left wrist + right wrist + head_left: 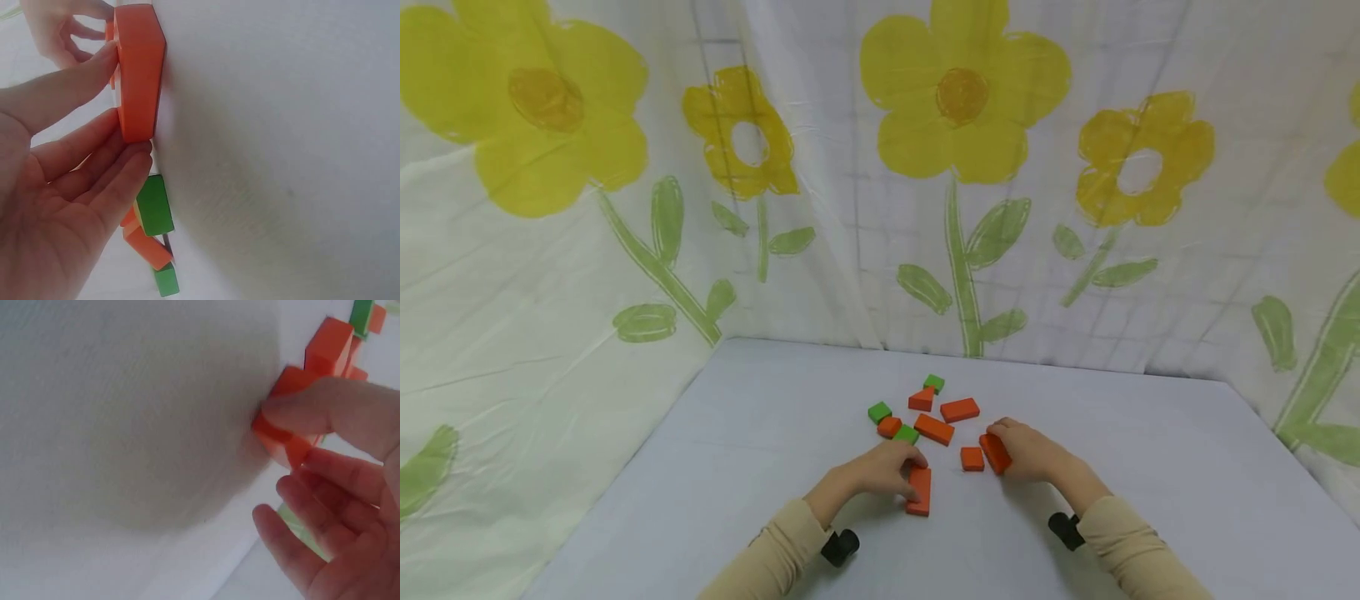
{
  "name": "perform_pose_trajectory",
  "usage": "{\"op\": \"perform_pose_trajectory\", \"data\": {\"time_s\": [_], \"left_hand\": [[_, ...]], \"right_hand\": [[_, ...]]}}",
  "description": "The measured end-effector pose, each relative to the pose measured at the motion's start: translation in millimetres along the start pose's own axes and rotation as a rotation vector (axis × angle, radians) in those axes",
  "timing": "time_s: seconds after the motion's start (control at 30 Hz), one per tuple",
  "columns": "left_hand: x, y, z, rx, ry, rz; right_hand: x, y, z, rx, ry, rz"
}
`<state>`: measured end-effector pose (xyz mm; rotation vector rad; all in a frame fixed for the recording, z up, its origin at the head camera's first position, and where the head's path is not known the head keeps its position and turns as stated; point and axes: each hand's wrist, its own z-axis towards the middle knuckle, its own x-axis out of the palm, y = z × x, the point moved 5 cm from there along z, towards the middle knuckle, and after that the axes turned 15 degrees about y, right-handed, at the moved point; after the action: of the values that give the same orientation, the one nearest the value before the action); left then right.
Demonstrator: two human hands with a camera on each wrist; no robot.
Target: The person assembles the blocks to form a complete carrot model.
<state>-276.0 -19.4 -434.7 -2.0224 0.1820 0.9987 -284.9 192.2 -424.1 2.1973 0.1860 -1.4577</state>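
Observation:
On the white table my left hand (883,468) grips a rectangular orange-red block (920,492). In the left wrist view its thumb touches the block's long face (140,81), with the fingertips at the lower end. My right hand (1030,450) holds another orange-red block (996,455) between thumb and fingers. From the right wrist view, the thumb lies over that block (290,381), while the outer fingers stand apart from it. A small orange cube (972,459) sits just left of the right hand's block. Beyond the left fingertips lies a green block (906,435).
Farther back are two oblong orange-red blocks (934,429), a triangular orange-red block (922,399), a small orange block (890,427) and green blocks (879,412). A white curtain with yellow flowers (962,96) hangs behind the table (760,417).

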Motion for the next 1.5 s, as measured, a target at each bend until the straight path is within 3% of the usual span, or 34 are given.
{"op": "perform_pose_trajectory", "data": {"time_s": [0.17,0.27,0.43,0.73,0.97,1.5], "left_hand": [[0.4,0.2,-0.5,0.003,-0.01,-0.017],[0.9,-0.4,-0.8,0.003,-0.01,-0.021],[1.7,-0.6,0.9,-0.008,-0.01,-0.011],[0.9,-2.2,0.7,0.001,-0.016,-0.014],[1.9,-1.6,1.9,0.007,-0.02,-0.016],[3.9,-0.1,3.9,0.006,-0.02,-0.017]], "right_hand": [[-8,-4,-11,0.046,-0.109,0.052],[-7,1,-15,-0.001,-0.136,0.131],[7,22,-16,-0.093,-0.053,0.194],[22,54,-12,-0.204,-0.007,0.115],[29,62,-5,-0.191,0.024,0.127],[28,66,-1,-0.203,-0.003,0.096]]}}
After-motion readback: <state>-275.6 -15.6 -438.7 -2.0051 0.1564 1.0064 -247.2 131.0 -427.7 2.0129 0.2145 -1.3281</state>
